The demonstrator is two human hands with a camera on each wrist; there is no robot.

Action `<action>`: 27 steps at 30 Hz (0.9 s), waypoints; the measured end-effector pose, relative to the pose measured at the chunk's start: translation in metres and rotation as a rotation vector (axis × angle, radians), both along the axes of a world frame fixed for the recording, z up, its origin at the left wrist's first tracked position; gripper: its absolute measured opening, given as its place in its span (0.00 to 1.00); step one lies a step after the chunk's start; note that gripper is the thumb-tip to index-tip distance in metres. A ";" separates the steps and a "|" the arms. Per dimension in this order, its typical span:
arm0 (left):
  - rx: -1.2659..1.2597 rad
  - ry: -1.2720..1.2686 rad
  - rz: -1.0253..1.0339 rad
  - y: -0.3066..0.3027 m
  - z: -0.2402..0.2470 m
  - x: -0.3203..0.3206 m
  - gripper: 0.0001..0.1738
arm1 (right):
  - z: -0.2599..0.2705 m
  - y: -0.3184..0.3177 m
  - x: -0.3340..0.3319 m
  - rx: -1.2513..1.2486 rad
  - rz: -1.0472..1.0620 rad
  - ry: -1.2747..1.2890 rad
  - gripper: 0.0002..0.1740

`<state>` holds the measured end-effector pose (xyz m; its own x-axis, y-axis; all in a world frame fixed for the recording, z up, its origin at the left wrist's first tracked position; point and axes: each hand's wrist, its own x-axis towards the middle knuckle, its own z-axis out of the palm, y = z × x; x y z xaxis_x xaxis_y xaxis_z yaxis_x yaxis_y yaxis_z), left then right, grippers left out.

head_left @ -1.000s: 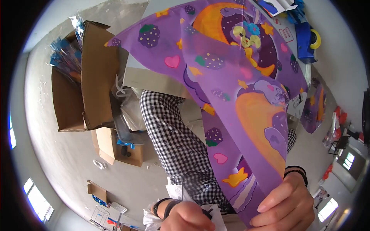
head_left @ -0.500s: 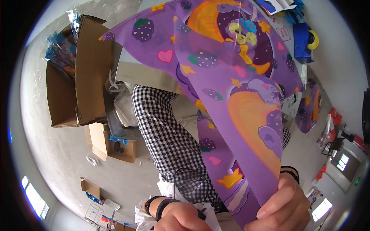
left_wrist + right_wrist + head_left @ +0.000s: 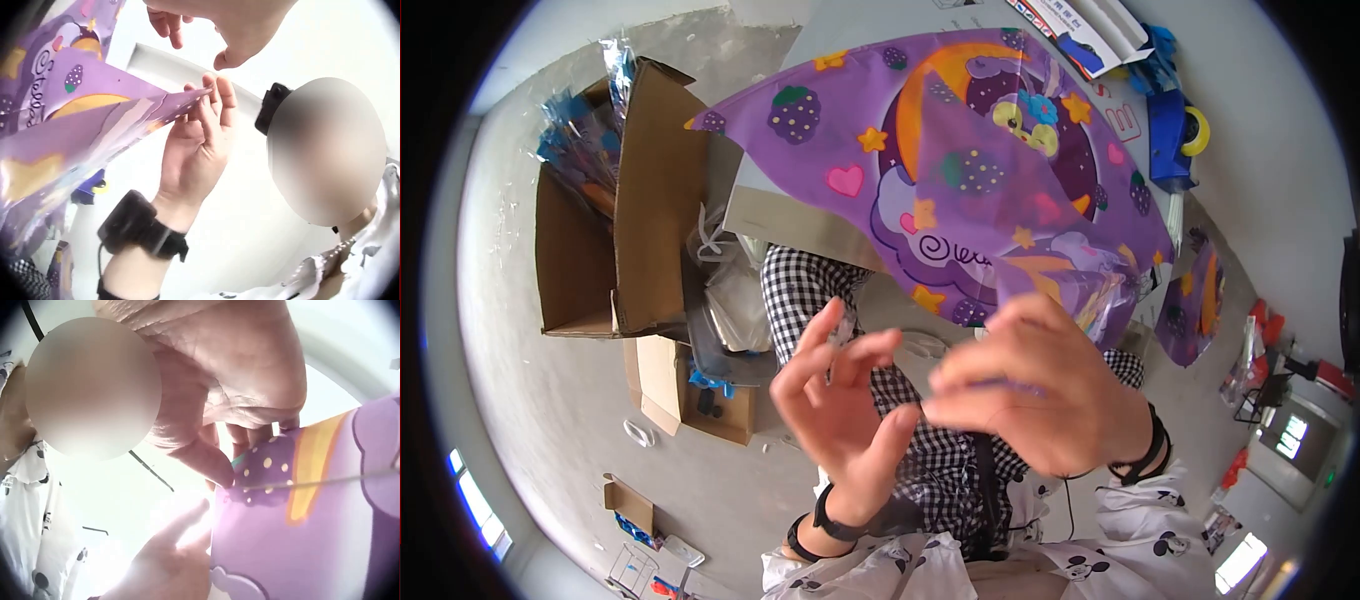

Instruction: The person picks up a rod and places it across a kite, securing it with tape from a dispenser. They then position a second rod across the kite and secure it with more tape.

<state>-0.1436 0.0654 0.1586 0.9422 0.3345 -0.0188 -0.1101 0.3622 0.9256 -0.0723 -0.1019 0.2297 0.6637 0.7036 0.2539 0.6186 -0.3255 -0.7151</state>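
Note:
A thin purple printed sheet (image 3: 800, 165) with moons, berries, stars and hearts spreads across the upper middle of the head view, one corner pointed. My right hand (image 3: 1050, 390) pinches a gathered end of it. In the right wrist view that thumb and fingers lie on the sheet's edge (image 3: 262, 528), beside a berry print. The left wrist view has the sheet's tip (image 3: 181, 103) between the right hand's (image 3: 194, 144) fingers. My left hand (image 3: 840, 400) is raised just left of the right one, fingers apart and nothing plainly held.
The sheet overlies a grey board (image 3: 790, 215) over my checked trousers (image 3: 785, 300). Left stands a cardboard box (image 3: 660, 200) of blue packets; below it is a smaller box (image 3: 725, 415). A blue tape dispenser (image 3: 1170, 150) and another purple printed piece (image 3: 1195, 300) are at the right.
Both hands have risen from the bottom of the head view toward the middle. The long fold of sheet that the right hand held has drawn upward, uncovering lettering. The left hand's fingers have spread.

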 end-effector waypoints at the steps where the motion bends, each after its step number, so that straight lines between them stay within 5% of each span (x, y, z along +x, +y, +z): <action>1: -0.037 0.021 -0.040 -0.001 -0.006 -0.002 0.46 | -0.005 0.004 0.006 -0.021 0.000 0.002 0.15; 4: -0.053 0.022 -0.180 -0.002 -0.015 -0.004 0.56 | -0.020 0.013 0.017 -0.086 0.012 0.008 0.16; 10: -0.097 0.106 -0.078 -0.014 -0.012 -0.004 0.47 | -0.020 0.023 0.029 -0.176 0.078 -0.017 0.12; 16: -0.131 0.157 -0.013 -0.008 -0.007 0.006 0.43 | -0.019 0.028 0.032 -0.251 0.048 0.015 0.20; 22: -0.085 0.175 -0.053 0.002 -0.005 0.009 0.44 | -0.013 0.030 0.035 -0.267 -0.179 0.280 0.26; 27: -0.184 0.187 -0.088 0.002 -0.005 0.010 0.43 | -0.014 0.021 0.046 -0.229 -0.005 0.360 0.23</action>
